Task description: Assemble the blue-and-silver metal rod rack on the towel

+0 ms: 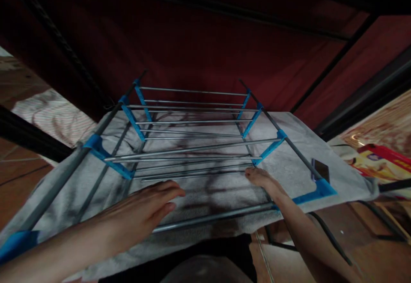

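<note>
A rack of grey metal tubes with blue plastic brackets (271,150) lies on a grey cloth (212,193). My right hand (258,177) is inside the frame at its right side, fingers closed at the right end of a thin metal rod (195,175). The rod's left end stops short of the left bracket (112,163). My left hand (157,201) hovers over the cloth near the front tube (218,218), thumb and fingers apart and holding nothing. Several other rods span between the brackets farther back.
A dark red panel (199,47) rises behind the rack. A phone (320,171) lies on the cloth at the right, beside the side tube. A red and yellow box (383,161) stands beyond the right edge. Striped cloth (53,116) shows at the left.
</note>
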Available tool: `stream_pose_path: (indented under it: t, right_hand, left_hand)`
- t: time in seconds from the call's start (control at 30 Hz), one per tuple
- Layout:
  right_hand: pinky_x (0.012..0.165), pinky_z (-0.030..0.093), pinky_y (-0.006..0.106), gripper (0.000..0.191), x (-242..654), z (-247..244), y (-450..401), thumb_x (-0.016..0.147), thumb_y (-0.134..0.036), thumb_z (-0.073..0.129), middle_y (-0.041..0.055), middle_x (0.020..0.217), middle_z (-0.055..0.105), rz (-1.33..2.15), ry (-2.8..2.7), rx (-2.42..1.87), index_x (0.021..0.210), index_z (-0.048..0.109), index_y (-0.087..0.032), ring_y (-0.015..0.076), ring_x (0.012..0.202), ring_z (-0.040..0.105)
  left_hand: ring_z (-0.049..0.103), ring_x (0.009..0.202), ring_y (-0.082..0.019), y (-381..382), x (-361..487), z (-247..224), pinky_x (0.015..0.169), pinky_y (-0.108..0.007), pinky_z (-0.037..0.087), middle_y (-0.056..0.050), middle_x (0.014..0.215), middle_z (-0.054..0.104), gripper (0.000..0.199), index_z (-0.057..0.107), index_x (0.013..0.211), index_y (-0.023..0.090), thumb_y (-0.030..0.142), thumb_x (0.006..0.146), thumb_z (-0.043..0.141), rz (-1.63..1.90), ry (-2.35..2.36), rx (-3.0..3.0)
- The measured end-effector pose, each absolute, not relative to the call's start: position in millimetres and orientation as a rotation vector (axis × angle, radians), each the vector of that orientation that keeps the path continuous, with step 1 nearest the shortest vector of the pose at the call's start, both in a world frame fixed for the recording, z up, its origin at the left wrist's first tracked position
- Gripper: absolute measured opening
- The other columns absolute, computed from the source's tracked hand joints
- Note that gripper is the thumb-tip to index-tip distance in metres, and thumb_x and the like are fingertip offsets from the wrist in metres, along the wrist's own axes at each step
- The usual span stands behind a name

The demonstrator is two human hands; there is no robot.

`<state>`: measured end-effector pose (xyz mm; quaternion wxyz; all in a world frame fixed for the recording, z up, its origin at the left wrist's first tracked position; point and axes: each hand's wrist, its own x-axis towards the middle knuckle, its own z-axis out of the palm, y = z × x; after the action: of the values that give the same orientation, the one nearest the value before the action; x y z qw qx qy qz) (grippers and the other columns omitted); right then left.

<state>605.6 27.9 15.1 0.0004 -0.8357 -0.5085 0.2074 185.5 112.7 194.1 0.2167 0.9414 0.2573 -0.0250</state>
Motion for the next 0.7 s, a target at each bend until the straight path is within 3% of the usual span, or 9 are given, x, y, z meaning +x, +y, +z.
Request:
stream_pose_path:
  t: [0.13, 0.23, 0.43, 0.5, 0.6, 0.7]
  right_hand:
    - [0.101, 0.043, 0.046, 0.036, 603, 18, 30, 0.089, -0.018, 0.047, 0.0185, 0.129, 0.061, 0.575, -1.724, -2.560, 0.120, 0.066, -0.016, 0.0303, 0.118, 0.058]
    - [0.108, 0.037, 0.043, 0.049, 601, 17, 31, 0.085, -0.015, 0.049, 0.0182, 0.143, 0.050, 0.579, -1.844, -2.484, 0.133, 0.058, -0.015, 0.0296, 0.130, 0.049]
    - [0.104, 0.039, 0.036, 0.041, 594, 7, 30, 0.086, -0.017, 0.044, 0.0167, 0.128, 0.062, 0.739, -2.067, -2.335, 0.120, 0.067, -0.015, 0.0255, 0.121, 0.057]
    - [0.100, 0.042, 0.032, 0.038, 594, 5, 28, 0.088, -0.020, 0.042, 0.0124, 0.120, 0.067, 0.856, -2.116, -2.214, 0.114, 0.069, -0.019, 0.0227, 0.114, 0.060]
    - [0.091, 0.046, 0.032, 0.034, 598, 4, 29, 0.088, -0.022, 0.040, 0.0099, 0.103, 0.072, 0.992, -2.092, -2.194, 0.099, 0.072, -0.022, 0.0232, 0.100, 0.065]
    - [0.091, 0.046, 0.032, 0.033, 602, 6, 36, 0.090, -0.024, 0.039, 0.0101, 0.107, 0.071, 0.915, -2.025, -2.250, 0.101, 0.070, -0.021, 0.0233, 0.102, 0.065]
  left_hand:
    - [0.059, 0.111, -0.024, 117, 257, 148, 0.098, -0.037, 0.046, -0.009, 0.121, 0.062, 0.034, 0.061, 0.115, 0.020, 0.014, 0.088, 0.041, -0.401, 0.651, 2.674]
    - [0.055, 0.116, -0.030, 118, 293, 112, 0.101, -0.043, 0.043, -0.017, 0.128, 0.056, 0.049, 0.055, 0.124, 0.010, 0.005, 0.075, 0.051, -0.514, 0.667, 2.797]
    - [0.046, 0.126, -0.034, 121, 336, 63, 0.107, -0.051, 0.035, -0.020, 0.139, 0.047, 0.071, 0.037, 0.141, 0.010, 0.011, 0.075, 0.061, -0.395, 0.794, 2.752]
    - [0.049, 0.123, -0.032, 123, 337, 54, 0.105, -0.049, 0.037, -0.017, 0.134, 0.052, 0.061, 0.045, 0.135, 0.013, 0.014, 0.076, 0.062, -0.424, 0.823, 2.700]
    - [0.053, 0.118, -0.031, 125, 331, 46, 0.098, -0.045, 0.044, -0.014, 0.126, 0.057, 0.031, 0.059, 0.115, 0.015, 0.029, 0.088, 0.054, -0.380, 0.814, 2.649]
    - [0.057, 0.110, -0.029, 131, 328, 43, 0.091, -0.042, 0.048, -0.013, 0.119, 0.059, 0.031, 0.060, 0.110, 0.015, 0.034, 0.097, 0.040, -0.251, 0.839, 2.652]
